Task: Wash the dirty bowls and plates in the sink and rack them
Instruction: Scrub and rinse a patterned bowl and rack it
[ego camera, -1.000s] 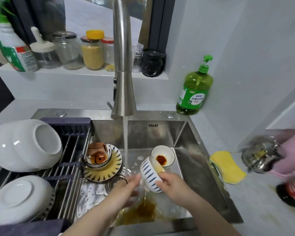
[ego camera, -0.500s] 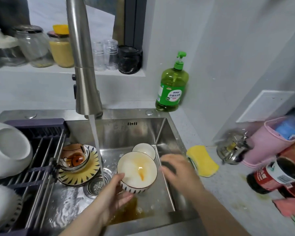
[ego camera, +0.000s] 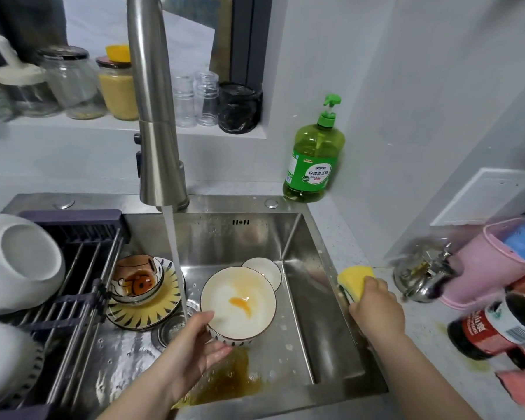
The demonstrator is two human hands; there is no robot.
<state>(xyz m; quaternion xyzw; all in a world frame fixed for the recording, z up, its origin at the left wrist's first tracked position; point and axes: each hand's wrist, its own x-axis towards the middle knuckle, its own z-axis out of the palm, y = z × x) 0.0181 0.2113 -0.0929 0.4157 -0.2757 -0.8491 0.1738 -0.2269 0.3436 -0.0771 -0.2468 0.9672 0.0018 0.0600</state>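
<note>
Your left hand point(ego camera: 194, 344) holds the orange-smeared white ceramic bowl point(ego camera: 238, 301) upright in the middle of the stainless steel sink point(ego camera: 315, 313), fingers point(ego camera: 215, 351) curled under its near side. Your right hand point(ego camera: 373, 304) grips the yellow sponge point(ego camera: 353, 278) at the sink's right edge, fingers wrapped over it

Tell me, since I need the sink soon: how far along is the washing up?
Done: white bowls sit on the rack. In hand: the left hand holds a stained bowl, and the right hand grips the sponge. Left: a sauce-smeared bowl on a yellow plate and a small dish, in the sink.
</note>
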